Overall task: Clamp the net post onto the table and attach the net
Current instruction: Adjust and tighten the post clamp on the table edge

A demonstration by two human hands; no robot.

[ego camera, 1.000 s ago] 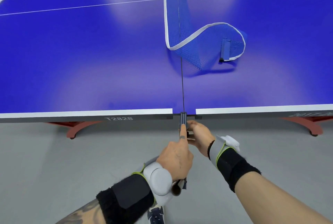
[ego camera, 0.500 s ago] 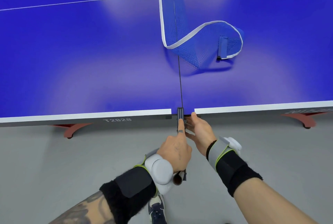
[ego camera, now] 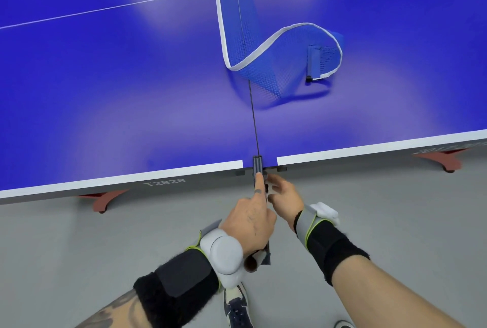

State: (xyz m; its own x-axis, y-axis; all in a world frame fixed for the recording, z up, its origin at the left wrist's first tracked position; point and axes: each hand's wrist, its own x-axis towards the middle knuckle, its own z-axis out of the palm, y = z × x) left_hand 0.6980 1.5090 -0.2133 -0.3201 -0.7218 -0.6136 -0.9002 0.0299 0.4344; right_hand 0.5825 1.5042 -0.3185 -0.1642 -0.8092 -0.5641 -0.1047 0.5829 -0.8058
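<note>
The dark grey net post (ego camera: 257, 163) sits over the near edge of the blue table (ego camera: 126, 106), at the gap between the white edge stripes. My left hand (ego camera: 250, 219) grips the post's lower part, with the index finger laid straight along it. Just under the table edge, my right hand (ego camera: 286, 197) has its fingers curled at the post's side; what they hold is hidden. The blue net (ego camera: 266, 45) with white trim lies slack and folded on the table. Its loose end sleeve (ego camera: 313, 62) lies to the right.
A thin dark seam (ego camera: 253, 116) runs across the table from the post to the net. Red table feet (ego camera: 104, 200) (ego camera: 445, 160) stand on the grey floor. My shoe (ego camera: 235, 306) shows below my left wrist.
The post has moved up onto the table edge with both hands following it. My view has tilted and shifted slightly to the right.
</note>
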